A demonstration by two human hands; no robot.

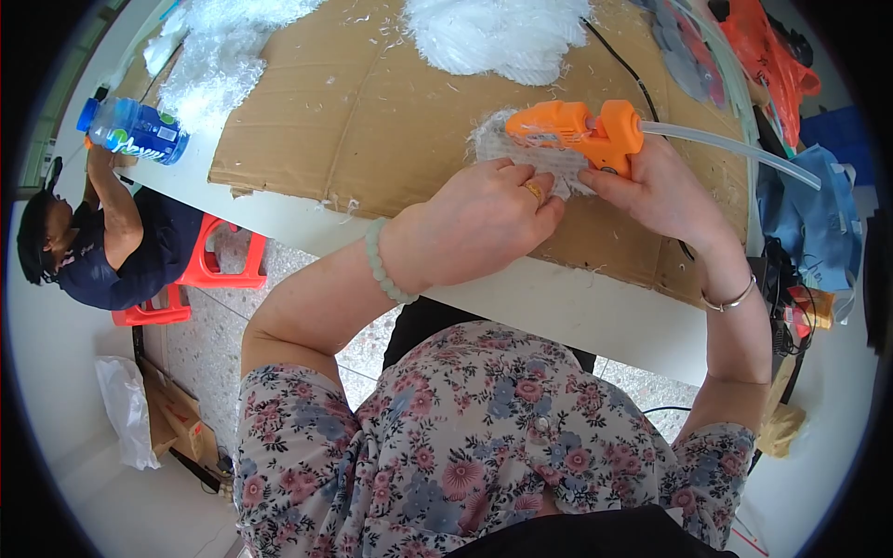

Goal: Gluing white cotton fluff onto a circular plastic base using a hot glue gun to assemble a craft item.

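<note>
An orange hot glue gun with a long clear glue stick out of its back is gripped in my right hand. Its nozzle points left, over a small white mesh-like piece with frayed fibres on the cardboard. My left hand has its fingers curled at the near edge of that piece, pinching it. The gun and my fingers hide part of the piece, so where the nozzle tip meets it I cannot tell.
Brown cardboard covers the white table. White fibrous heaps lie at the back, another pile at the far left. A blue-capped bottle is near a seated person. A black cord runs behind the gun.
</note>
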